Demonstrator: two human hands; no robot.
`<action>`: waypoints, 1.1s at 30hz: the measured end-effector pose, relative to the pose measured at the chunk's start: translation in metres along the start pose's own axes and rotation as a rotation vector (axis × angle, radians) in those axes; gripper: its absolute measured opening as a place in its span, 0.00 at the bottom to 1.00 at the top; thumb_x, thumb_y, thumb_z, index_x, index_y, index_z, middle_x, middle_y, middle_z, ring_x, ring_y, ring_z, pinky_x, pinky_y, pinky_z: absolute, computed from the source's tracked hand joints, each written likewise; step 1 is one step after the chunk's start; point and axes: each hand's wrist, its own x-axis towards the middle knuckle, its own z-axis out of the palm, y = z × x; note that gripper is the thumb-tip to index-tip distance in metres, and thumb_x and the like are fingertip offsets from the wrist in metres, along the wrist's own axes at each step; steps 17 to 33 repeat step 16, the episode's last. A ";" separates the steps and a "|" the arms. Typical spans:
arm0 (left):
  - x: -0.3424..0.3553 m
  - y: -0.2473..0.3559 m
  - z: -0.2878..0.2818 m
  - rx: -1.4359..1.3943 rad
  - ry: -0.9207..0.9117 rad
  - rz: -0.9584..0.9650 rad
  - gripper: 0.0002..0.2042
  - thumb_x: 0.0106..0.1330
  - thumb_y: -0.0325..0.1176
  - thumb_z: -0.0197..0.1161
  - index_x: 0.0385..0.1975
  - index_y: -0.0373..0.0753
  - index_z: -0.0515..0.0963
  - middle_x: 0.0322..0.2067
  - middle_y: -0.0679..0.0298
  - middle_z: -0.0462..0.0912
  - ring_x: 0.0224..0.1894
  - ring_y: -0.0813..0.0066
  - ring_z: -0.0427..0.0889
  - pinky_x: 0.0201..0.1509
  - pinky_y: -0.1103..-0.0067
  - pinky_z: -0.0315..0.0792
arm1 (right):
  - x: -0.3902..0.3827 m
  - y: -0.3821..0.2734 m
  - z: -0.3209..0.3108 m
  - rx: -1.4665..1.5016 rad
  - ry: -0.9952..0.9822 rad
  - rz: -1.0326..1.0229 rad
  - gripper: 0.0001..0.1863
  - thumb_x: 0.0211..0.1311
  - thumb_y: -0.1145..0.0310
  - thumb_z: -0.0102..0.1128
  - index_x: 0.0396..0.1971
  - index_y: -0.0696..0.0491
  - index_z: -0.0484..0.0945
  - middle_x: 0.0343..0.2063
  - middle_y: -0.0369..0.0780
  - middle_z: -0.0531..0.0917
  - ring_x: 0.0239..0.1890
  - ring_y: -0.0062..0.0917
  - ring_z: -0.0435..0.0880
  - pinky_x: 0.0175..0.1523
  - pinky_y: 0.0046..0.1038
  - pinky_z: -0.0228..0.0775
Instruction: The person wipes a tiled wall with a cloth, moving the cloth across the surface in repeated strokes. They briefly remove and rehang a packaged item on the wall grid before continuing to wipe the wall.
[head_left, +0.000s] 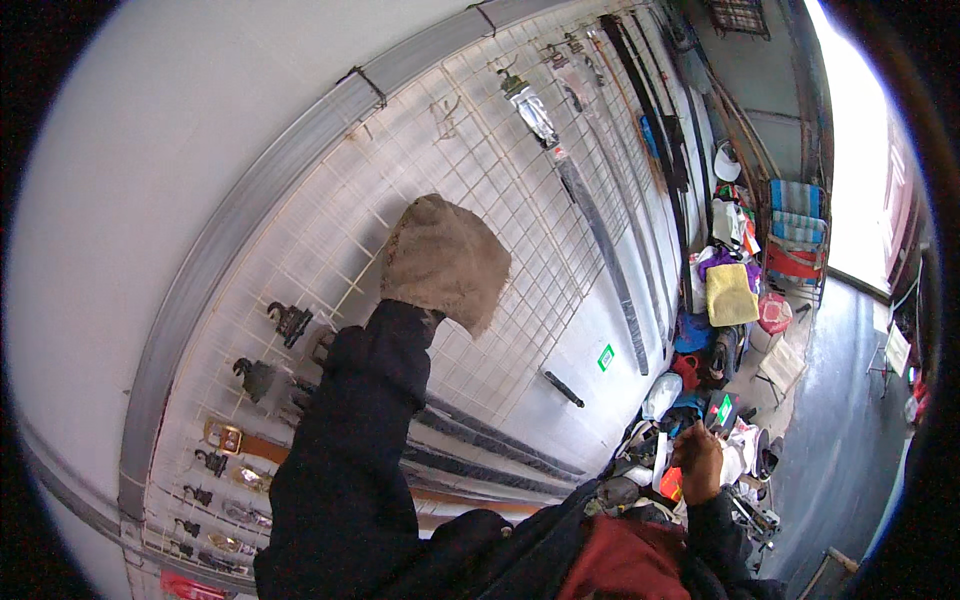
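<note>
A brown cloth (450, 258) covers my raised left hand, which holds it up against the white wire grid (520, 225) on the wall. The fingers under the cloth are hidden. Low on the right, my right hand (697, 462) is held up in front of a heap of goods, its fingers curled in. What it holds, if anything, cannot be made out. Dark-wrapped belts (600, 240) hang from the grid beyond the cloth. More belts hang near my left forearm, among them a brown belt (250, 442) with a gold-coloured buckle.
Mixed goods lie heaped along the wall's foot, with a yellow cloth (732, 295) among them. A striped folding chair (796, 235) leans by the bright doorway. Small stools (780, 368) stand by the dark floor (850, 390). A short black rod (564, 390) sticks out from the wall.
</note>
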 end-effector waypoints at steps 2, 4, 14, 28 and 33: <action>-0.005 0.022 0.002 -0.108 0.066 -0.132 0.27 0.69 0.50 0.58 0.61 0.39 0.68 0.53 0.56 0.78 0.59 0.61 0.74 0.62 0.68 0.71 | -0.006 0.000 0.001 -0.031 -0.027 0.011 0.18 0.73 0.50 0.53 0.28 0.48 0.75 0.21 0.35 0.79 0.19 0.22 0.75 0.24 0.25 0.66; -0.009 0.033 0.003 -0.163 0.125 -0.171 0.28 0.69 0.50 0.58 0.63 0.40 0.66 0.56 0.56 0.75 0.61 0.62 0.72 0.64 0.68 0.69 | -0.011 0.000 0.004 -0.015 -0.040 0.024 0.19 0.72 0.50 0.55 0.27 0.50 0.76 0.20 0.35 0.79 0.18 0.23 0.75 0.23 0.26 0.66; 0.055 -0.059 0.039 -0.499 -0.001 -0.090 0.33 0.69 0.54 0.57 0.69 0.45 0.58 0.66 0.58 0.64 0.69 0.67 0.63 0.73 0.67 0.59 | -0.016 0.008 0.012 -0.051 -0.026 0.071 0.21 0.72 0.49 0.53 0.27 0.52 0.76 0.21 0.37 0.78 0.19 0.24 0.75 0.24 0.26 0.66; 0.066 -0.079 0.050 -0.607 0.033 -0.054 0.34 0.69 0.54 0.57 0.70 0.45 0.57 0.67 0.59 0.63 0.70 0.67 0.62 0.74 0.67 0.58 | -0.014 0.010 0.017 -0.047 -0.038 0.120 0.21 0.72 0.50 0.53 0.28 0.52 0.76 0.21 0.37 0.78 0.21 0.25 0.77 0.26 0.26 0.67; 0.066 -0.079 0.050 -0.607 0.033 -0.054 0.34 0.69 0.54 0.57 0.70 0.45 0.57 0.67 0.59 0.63 0.70 0.67 0.62 0.74 0.67 0.58 | -0.014 0.010 0.017 -0.047 -0.038 0.120 0.21 0.72 0.50 0.53 0.28 0.52 0.76 0.21 0.37 0.78 0.21 0.25 0.77 0.26 0.26 0.67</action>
